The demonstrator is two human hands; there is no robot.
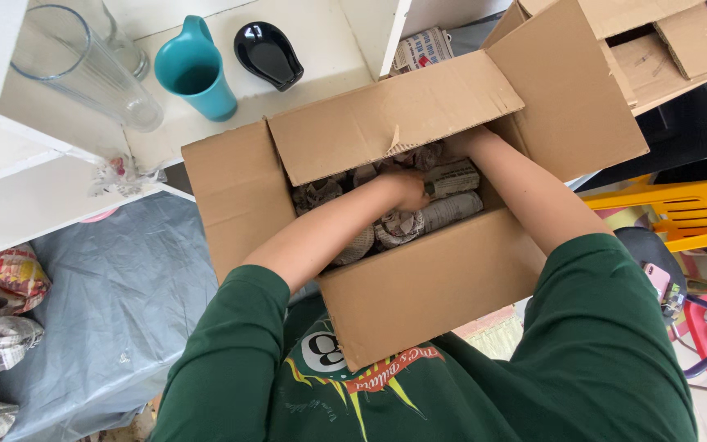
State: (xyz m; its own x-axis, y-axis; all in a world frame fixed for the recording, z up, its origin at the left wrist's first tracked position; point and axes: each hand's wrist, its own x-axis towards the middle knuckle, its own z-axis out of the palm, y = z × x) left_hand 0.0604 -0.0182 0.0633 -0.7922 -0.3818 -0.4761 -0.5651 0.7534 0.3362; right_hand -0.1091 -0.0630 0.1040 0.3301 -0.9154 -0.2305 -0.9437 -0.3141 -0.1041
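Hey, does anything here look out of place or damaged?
Yes. A tall clear glass lies on its side on the white shelf, beside an upright teal mug. The far flap of the brown cardboard box is slightly torn at its edge.

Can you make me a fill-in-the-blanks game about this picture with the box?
1. Both hands, the left hand too, reach into an open ____ box.
2. The bundles inside are wrapped in ____.
3. The jug on the white shelf is coloured ____.
4. The person's sleeves are dark ____.

Missing words: cardboard; newspaper; teal; green
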